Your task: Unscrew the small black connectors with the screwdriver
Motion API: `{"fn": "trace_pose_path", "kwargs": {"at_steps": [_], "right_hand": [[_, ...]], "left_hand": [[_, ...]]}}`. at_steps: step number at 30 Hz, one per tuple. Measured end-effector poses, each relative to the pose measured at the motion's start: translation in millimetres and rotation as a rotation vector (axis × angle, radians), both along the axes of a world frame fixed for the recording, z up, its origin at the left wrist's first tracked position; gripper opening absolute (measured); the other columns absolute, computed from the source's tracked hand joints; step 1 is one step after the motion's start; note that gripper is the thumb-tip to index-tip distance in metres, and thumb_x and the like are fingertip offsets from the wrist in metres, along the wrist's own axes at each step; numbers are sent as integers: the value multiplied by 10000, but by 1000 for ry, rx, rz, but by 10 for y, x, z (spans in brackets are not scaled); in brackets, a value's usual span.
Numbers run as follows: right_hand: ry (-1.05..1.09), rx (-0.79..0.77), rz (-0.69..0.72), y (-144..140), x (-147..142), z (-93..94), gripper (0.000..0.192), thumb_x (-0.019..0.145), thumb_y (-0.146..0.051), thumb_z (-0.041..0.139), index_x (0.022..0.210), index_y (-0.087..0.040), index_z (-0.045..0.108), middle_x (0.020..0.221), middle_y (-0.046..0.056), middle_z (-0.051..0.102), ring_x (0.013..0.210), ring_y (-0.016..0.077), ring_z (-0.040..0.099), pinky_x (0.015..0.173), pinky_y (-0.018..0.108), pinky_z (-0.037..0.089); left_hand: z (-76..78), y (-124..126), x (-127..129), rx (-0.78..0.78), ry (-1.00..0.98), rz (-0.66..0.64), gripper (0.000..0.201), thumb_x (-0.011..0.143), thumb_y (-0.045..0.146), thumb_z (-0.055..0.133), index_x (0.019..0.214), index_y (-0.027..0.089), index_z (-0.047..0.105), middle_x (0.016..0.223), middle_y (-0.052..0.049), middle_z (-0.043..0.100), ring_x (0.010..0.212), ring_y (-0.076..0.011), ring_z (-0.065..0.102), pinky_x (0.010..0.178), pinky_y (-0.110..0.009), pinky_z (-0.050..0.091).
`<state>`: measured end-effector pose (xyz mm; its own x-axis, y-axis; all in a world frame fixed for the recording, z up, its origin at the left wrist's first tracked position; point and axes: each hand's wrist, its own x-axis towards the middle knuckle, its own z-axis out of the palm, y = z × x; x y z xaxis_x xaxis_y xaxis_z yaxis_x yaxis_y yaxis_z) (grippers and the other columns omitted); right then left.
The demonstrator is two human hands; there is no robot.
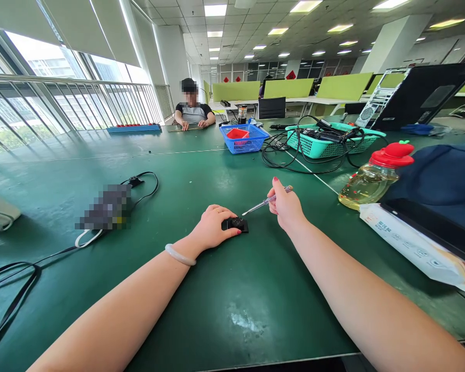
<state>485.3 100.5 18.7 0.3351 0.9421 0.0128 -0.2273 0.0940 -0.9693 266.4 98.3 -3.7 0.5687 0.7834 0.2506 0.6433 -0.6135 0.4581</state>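
A small black part [238, 223] lies on the green tabletop, with round details on its upper face. My left hand [214, 226] grips it from the left, thumb on the near side and fingers over the far side, covering its left end. A screwdriver [260, 206] with a clear handle is in my right hand [287, 205], held between thumb and fingers. Its thin metal shaft slants down to the left, and the tip is just above and right of the black part, apart from it as far as I can see.
A blue basket [245, 144] and a teal basket [313, 147] of tangled black cables stand farther back. On the right are a red-lidded bottle [368, 181], a wipes pack [406, 248] and a phone [430, 230]. A corded item [108, 206] lies left. Another person [195, 111] sits opposite.
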Motion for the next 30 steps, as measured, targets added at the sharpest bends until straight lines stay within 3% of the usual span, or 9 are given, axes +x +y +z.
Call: {"fn": "trace_pose_path", "kwargs": {"at_steps": [8, 25, 30], "right_hand": [[-108, 135, 71, -26, -14, -34, 555, 801, -655, 608, 506, -211, 453, 410, -68, 296, 348, 67, 289, 359, 236, 225], [-132, 117, 190, -21, -2, -10, 524, 799, -569, 683, 501, -190, 479, 403, -66, 318, 359, 53, 289, 374, 209, 205], [-35, -8, 159, 7, 7, -36, 531, 805, -595, 676, 530, -194, 464, 386, -86, 277, 338, 45, 239, 350, 197, 185]], "left_hand": [[6, -2, 2, 0, 0, -1, 360, 767, 465, 711, 1064, 262, 704, 1132, -46, 700, 1192, -293, 520, 1075, -470, 393], [11, -6, 2, -18, 15, 1, 368, 773, 458, 707, 1082, 259, 699, 1161, -47, 689, 1202, -296, 502, 1087, -469, 378], [10, -6, 2, -17, 20, 5, 377, 773, 457, 713, 1088, 249, 698, 1163, -50, 689, 1202, -294, 496, 1088, -468, 379]]}}
